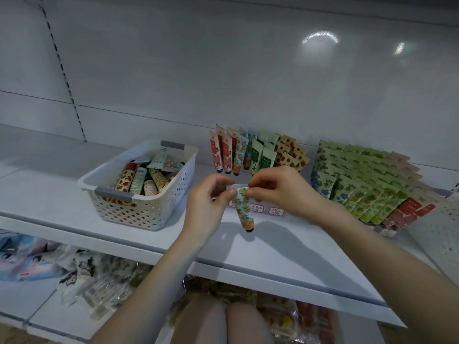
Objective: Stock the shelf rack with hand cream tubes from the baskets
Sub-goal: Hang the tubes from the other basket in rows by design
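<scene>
A hand cream tube (244, 209) with an orange-and-green fruit print hangs cap down over the white shelf (285, 247). My left hand (211, 207) and my right hand (280, 192) both pinch its flat top end. Behind the hands, several tubes (250, 155) stand in rows against the back wall. A white perforated basket (139, 187) with several loose tubes sits on the shelf to the left.
A large fanned stack of green, blue and red tubes (367, 182) fills the shelf's right side. Small price labels (275, 211) lie on the shelf under my hands. A perforated white panel (442, 237) is at the far right. Packaged goods (82, 276) fill the lower shelf.
</scene>
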